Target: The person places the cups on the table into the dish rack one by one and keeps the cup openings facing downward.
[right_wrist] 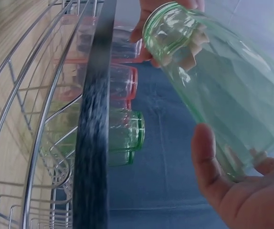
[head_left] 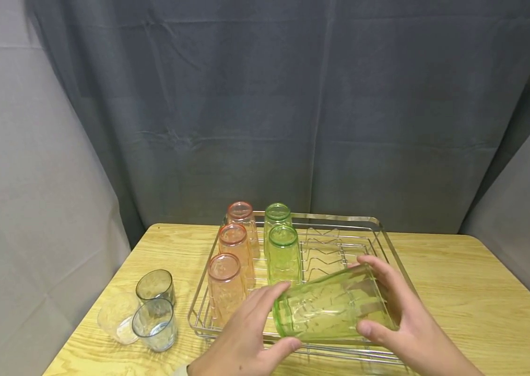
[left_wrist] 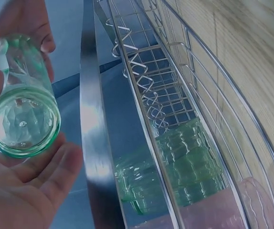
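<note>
Tilted nearly onto its side, a green drinking glass point(head_left: 326, 308) is held above the front of a wire dish rack point(head_left: 196, 318). My right hand point(head_left: 405, 318) grips its wider rim end, thumb on the near side and fingers on the far side. My left hand point(head_left: 250, 329) is at the base end with thumb and fingers spread about it; whether they touch the glass is hard to tell. In the left wrist view the round base point(left_wrist: 25, 124) faces the camera, just above the left fingers point(left_wrist: 70, 160).
Upside down in the rack stand pink glasses point(head_left: 224, 287) on the left and green glasses point(head_left: 284, 256) beside them. On the wooden table point(head_left: 448, 271), left of the rack, are a dark glass point(head_left: 154, 282), a bluish glass point(head_left: 155, 326) and a clear glass point(head_left: 116, 318). Grey curtains enclose the table.
</note>
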Demonstrator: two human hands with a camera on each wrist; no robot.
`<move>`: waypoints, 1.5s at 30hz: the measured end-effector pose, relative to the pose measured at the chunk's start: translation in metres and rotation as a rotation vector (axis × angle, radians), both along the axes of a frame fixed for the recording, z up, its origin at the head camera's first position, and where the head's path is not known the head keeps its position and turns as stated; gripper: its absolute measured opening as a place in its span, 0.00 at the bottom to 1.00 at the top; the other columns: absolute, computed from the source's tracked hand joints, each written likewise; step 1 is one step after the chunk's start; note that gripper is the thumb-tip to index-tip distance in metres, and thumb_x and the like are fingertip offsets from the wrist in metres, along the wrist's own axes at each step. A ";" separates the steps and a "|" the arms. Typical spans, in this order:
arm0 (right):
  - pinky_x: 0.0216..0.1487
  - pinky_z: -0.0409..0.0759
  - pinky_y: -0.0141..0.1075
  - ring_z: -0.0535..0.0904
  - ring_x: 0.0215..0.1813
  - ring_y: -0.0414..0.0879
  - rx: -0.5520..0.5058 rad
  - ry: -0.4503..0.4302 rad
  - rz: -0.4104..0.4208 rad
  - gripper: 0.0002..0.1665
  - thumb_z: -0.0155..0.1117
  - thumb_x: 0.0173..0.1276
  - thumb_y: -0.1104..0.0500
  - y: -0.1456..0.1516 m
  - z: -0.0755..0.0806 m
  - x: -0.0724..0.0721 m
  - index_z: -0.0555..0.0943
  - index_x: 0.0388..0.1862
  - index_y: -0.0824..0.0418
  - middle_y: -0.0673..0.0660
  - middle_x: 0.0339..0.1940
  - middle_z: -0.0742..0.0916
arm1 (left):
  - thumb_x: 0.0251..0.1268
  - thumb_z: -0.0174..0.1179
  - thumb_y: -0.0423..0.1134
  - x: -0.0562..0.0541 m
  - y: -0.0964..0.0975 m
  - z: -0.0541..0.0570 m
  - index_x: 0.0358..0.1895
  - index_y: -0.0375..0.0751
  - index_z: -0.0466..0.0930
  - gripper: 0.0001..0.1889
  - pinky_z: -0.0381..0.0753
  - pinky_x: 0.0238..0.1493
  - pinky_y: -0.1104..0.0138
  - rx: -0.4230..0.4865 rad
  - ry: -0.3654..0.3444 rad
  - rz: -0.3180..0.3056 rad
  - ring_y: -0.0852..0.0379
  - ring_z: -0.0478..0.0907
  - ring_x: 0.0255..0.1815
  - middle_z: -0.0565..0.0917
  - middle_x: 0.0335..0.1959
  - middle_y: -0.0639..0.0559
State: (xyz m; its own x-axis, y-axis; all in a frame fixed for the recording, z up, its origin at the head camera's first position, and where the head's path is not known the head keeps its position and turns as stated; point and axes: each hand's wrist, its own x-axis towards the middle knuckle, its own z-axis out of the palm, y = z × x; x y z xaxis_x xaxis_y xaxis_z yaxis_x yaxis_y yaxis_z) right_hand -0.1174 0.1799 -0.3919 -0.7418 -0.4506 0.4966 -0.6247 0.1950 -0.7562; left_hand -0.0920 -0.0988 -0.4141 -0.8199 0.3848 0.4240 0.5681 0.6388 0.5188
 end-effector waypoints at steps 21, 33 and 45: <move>0.43 0.85 0.35 0.80 0.56 0.36 0.072 -0.213 0.001 0.41 0.55 0.73 0.66 0.006 -0.021 -0.010 0.53 0.79 0.45 0.51 0.69 0.69 | 0.60 0.69 0.43 -0.001 0.001 0.016 0.70 0.54 0.65 0.34 0.82 0.53 0.68 0.239 0.024 -0.035 0.62 0.76 0.57 0.75 0.65 0.59; 0.51 0.78 0.23 0.69 0.65 0.23 0.130 -0.080 -0.113 0.35 0.46 0.78 0.67 0.029 -0.023 -0.021 0.55 0.80 0.49 0.42 0.73 0.70 | 0.60 0.70 0.41 -0.005 -0.013 0.031 0.69 0.49 0.67 0.34 0.84 0.51 0.66 0.227 0.194 -0.009 0.57 0.78 0.58 0.78 0.62 0.49; 0.53 0.73 0.28 0.68 0.68 0.51 0.264 -0.092 -0.602 0.32 0.60 0.74 0.52 0.054 -0.046 -0.040 0.66 0.73 0.60 0.62 0.70 0.72 | 0.55 0.72 0.39 -0.012 -0.027 0.043 0.70 0.52 0.68 0.37 0.80 0.57 0.57 0.147 0.288 0.149 0.56 0.75 0.66 0.77 0.65 0.55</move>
